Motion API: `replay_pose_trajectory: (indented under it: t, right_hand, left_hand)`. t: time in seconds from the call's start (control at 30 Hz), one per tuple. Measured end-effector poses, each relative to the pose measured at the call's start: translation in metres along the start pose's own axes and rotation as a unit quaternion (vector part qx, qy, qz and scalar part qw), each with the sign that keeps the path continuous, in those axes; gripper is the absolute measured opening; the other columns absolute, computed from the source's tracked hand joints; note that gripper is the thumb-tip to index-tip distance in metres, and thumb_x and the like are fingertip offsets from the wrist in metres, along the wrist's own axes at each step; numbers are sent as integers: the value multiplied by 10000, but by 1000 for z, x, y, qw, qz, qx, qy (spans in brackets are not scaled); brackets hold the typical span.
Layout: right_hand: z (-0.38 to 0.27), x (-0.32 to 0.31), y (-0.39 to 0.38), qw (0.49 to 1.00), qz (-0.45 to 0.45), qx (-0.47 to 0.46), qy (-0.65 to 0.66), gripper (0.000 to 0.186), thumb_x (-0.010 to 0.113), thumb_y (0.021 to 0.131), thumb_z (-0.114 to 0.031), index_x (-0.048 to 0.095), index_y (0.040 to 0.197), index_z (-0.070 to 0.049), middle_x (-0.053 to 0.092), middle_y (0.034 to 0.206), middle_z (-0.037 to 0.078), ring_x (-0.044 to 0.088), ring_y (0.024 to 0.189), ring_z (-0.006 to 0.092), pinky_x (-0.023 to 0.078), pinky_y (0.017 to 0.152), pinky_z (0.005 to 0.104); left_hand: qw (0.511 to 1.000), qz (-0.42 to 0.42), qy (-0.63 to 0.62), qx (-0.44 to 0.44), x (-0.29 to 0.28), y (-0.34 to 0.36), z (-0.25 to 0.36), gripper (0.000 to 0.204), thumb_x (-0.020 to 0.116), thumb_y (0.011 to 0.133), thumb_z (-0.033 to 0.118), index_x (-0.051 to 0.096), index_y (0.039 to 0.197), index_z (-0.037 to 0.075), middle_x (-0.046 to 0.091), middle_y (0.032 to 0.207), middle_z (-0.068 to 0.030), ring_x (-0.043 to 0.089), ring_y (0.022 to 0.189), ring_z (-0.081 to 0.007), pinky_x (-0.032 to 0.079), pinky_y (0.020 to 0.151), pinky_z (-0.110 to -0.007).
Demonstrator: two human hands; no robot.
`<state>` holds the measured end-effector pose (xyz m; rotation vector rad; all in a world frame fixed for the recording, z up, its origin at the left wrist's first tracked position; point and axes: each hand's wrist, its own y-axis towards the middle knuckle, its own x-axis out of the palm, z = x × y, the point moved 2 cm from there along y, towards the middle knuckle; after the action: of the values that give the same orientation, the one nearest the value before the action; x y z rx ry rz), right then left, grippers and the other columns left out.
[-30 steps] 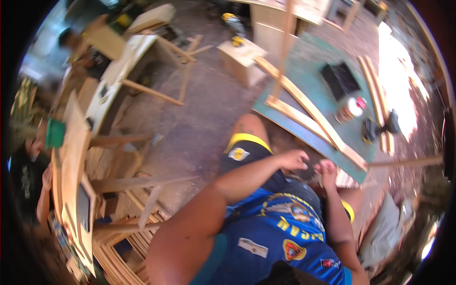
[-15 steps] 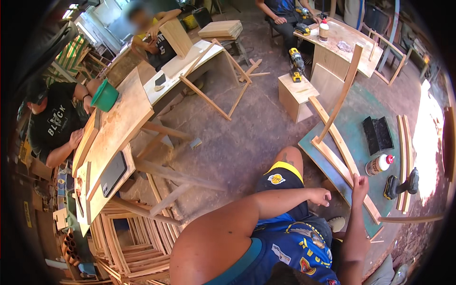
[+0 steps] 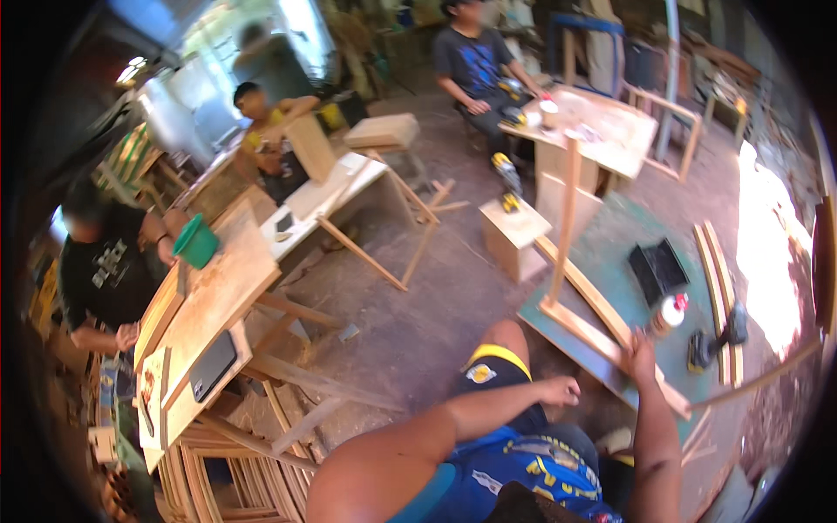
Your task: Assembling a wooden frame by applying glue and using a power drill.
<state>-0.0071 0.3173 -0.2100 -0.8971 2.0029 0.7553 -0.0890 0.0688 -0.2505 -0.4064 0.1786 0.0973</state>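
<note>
A pale wooden frame (image 3: 589, 326) lies on the green-topped table (image 3: 602, 227) at my right, one leg standing up from it and another reaching out to the right. My right hand (image 3: 641, 356) is closed at the middle of its long bars; motion blur softens the fingers, which seem to wrap the wood. To the left of the table edge, my left hand (image 3: 560, 390) hovers above my knee with its fingers curled in. Whatever it may hold is too small or hidden. A white bottle with a red cap (image 3: 670, 314) stands close beyond my right hand.
On the green table are a black tray (image 3: 658, 272), a dark cordless drill (image 3: 717, 338) and loose wooden strips (image 3: 717, 301). A yellow drill (image 3: 507, 179) stands on a wooden box (image 3: 514, 235) ahead. Co-workers sit or stand at benches left and ahead; a green bucket (image 3: 195, 242) sits left.
My view has tilted up, so more of the far workshop shows. My right hand has come lower against the bars. The left hand stays curled beside the table.
</note>
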Motion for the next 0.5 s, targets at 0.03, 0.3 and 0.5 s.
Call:
replay_pose_trajectory:
  t: [0.03,0.3,0.5]
  right_hand:
    - [-9,-15,-8,999,-15,29,34,541,647,780,-90,467,1284,-13,533,1186,252,506,1095,398,403,971,439]
    - [31,-79,-114,996,18,65,57,535,642,805,-69,449,1304,-61,534,1223,193,498,1140,368,403,981,413]
    - [79,-140,-196,992,41,68,103,492,639,796,-5,482,1259,-58,538,1193,177,523,1105,335,420,952,367]
  left_hand:
    - [984,58,130,104,-4,3,-8,418,701,771,314,625,1068,31,666,928,-140,649,815,-228,519,753,-356]
    - [995,14,83,48,-8,8,-4,421,675,842,241,537,1168,13,640,804,-75,598,687,-131,494,617,-287]
    - [994,-23,104,27,6,16,10,415,679,829,267,569,1156,36,649,888,-92,605,822,-162,488,752,-300]
